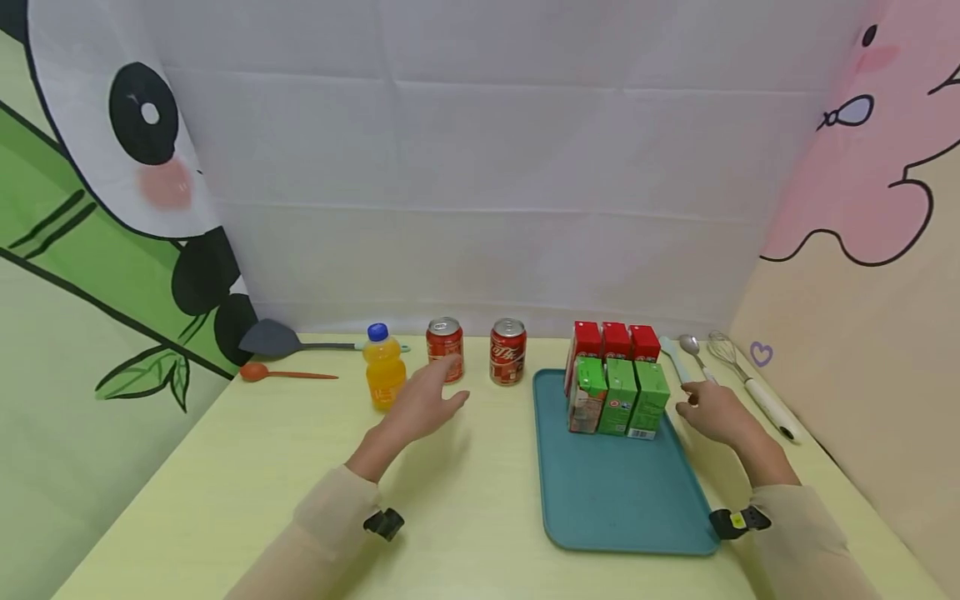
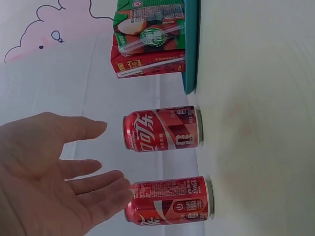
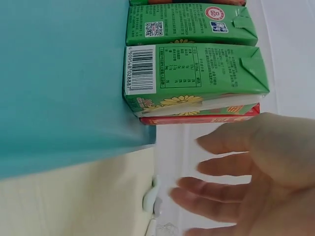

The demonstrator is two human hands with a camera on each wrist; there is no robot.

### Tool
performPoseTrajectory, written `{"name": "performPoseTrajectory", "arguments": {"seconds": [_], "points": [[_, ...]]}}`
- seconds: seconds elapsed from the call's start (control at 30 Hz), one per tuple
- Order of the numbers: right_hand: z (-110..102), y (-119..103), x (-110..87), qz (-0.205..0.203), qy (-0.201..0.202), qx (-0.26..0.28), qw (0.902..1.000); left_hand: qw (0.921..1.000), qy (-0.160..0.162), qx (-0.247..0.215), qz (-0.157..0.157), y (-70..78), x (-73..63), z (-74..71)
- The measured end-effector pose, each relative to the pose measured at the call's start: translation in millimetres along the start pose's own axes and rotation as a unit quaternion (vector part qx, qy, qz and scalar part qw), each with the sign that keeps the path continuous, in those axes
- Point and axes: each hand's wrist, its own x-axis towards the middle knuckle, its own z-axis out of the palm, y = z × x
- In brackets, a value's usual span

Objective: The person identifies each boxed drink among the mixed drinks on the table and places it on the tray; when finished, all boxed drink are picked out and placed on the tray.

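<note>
My left hand (image 1: 422, 406) hovers with its fingers spread just before a red cola can (image 1: 443, 340), overlapping it in the head view. A second cola can (image 1: 507, 353) stands upright to its right. In the left wrist view, fingertips of the left hand (image 2: 59, 177) are right by the nearer can (image 2: 170, 200), with the palm bare. My right hand (image 1: 722, 413) reaches over the right side of a teal tray, its fingers loosely bent and holding nothing. Green drink cartons (image 1: 619, 400) stand beside it, in front of red cartons (image 1: 617, 340), all on the tray (image 1: 622, 508).
An orange juice bottle (image 1: 384, 373) stands left of the cans. A dark spatula (image 1: 272, 338) and an orange spoon (image 1: 255, 372) lie at the far left. On the right are a pale-handled utensil (image 1: 673, 357), a metal spoon (image 1: 688, 343) and a whisk (image 1: 768, 408).
</note>
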Motion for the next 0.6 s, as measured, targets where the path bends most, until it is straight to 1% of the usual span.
{"name": "performPoseTrajectory", "arguments": {"seconds": [0.07, 0.13, 0.23, 0.3, 0.4, 0.5, 0.6], "points": [[-2.1, -1.3, -3.5, 0.004, 0.029, -0.019, 0.9994, 1.0000, 0.005, 0.002, 0.007, -0.3, -0.7, 1.1], [-2.0, -3.8, -7.0, 0.026, 0.047, -0.035, 0.9979, 0.9998, 0.006, 0.014, 0.010, -1.9, -1.4, 2.0], [0.2, -5.3, -10.5, 0.067, 0.059, -0.059, 0.9942, 0.9987, -0.005, 0.049, 0.012, -6.8, -1.2, 3.8], [1.5, -3.9, -10.6, 0.082, 0.057, -0.068, 0.9927, 0.9974, -0.015, 0.069, 0.015, -10.8, 0.7, 6.3], [2.9, 1.2, -8.4, 0.081, 0.050, -0.072, 0.9929, 0.9950, -0.037, 0.091, 0.018, -17.0, 3.4, 10.9], [3.4, 5.9, -7.2, 0.076, 0.037, -0.069, 0.9940, 0.9934, -0.060, 0.098, 0.010, -19.6, 3.9, 14.3], [3.5, 8.9, -8.3, 0.073, 0.021, -0.066, 0.9949, 0.9921, -0.068, 0.106, -0.002, -19.0, 2.3, 15.5]]}}
